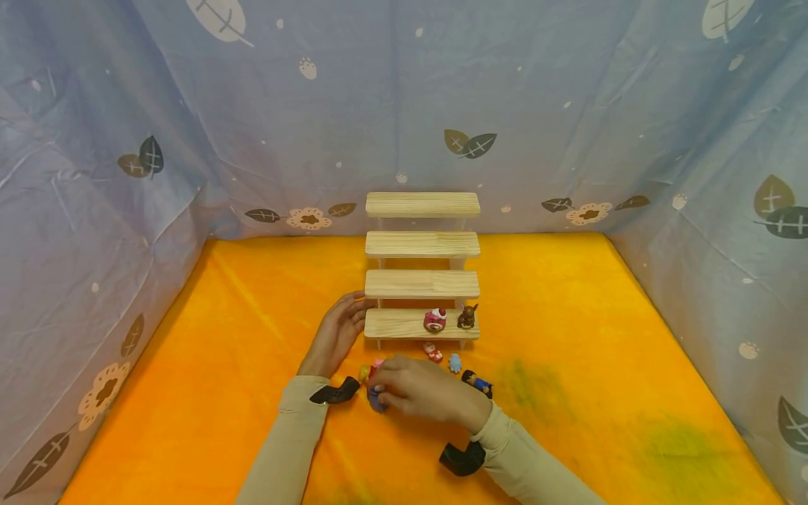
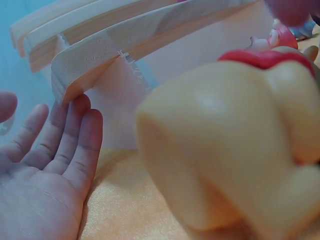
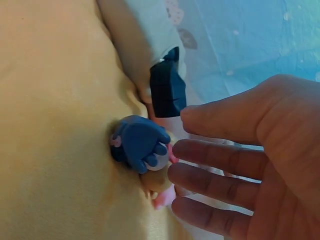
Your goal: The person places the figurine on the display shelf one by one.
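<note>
A wooden four-step display stand (image 1: 404,284) rises in the middle of the head view. At the left end of its lower steps is my left hand (image 1: 334,337), its fingertips touching the wood from below in the left wrist view. Over a cluster of small figurines hovers my right hand (image 1: 432,393), thumb and fingers apart around nothing. Closest to those fingertips lies a blue figurine (image 3: 142,145). Beside it sits a yellow bear figurine in a red top (image 2: 215,130), large and close in the left wrist view. Something pink (image 3: 165,197) lies behind, partly hidden.
On the lowest step stand a pink-and-white cake-like figurine (image 1: 434,321) and a brown animal figurine (image 1: 466,317). In front lie a red-and-white figurine (image 1: 433,352), a pale blue one (image 1: 454,362) and a black-haired figure in blue (image 1: 477,384). Orange cloth (image 1: 252,337) covers the surface.
</note>
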`<move>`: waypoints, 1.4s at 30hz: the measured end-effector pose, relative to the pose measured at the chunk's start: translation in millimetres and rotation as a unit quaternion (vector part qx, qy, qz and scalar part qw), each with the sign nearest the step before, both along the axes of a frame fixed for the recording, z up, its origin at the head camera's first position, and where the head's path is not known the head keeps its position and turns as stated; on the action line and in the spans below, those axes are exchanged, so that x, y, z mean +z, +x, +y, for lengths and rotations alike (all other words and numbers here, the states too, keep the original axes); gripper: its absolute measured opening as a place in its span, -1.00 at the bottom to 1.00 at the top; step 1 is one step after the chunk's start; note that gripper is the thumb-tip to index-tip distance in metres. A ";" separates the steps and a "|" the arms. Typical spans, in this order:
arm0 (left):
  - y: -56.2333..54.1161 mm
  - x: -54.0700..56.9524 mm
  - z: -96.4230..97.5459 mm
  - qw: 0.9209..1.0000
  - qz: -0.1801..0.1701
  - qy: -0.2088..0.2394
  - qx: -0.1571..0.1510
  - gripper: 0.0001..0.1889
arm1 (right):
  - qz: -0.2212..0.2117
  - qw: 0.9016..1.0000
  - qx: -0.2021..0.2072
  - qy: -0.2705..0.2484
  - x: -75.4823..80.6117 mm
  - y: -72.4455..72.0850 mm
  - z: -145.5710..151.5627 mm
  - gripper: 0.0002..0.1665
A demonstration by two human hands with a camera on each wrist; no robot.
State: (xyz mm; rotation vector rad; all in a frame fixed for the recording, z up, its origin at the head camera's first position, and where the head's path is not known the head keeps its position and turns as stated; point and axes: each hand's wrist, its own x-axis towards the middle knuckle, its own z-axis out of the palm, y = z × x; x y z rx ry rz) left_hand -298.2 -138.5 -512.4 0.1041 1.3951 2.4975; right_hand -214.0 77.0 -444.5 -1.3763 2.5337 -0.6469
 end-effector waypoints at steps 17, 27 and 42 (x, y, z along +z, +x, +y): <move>-0.4 -0.4 0.0 1.000 0.004 -0.003 0.001 -0.71 | -0.016 0.999 -0.010 0.030 -4.6 0.5 -1.3 -0.72; 0.0 -0.1 -0.1 1.000 0.000 0.002 0.001 -0.70 | -0.036 0.998 -0.014 0.049 -9.3 2.8 -0.7 -0.71; -1.1 -0.4 1.0 1.000 -0.002 0.010 0.002 -0.71 | -0.085 0.994 -0.006 0.063 -7.8 2.5 3.7 -0.70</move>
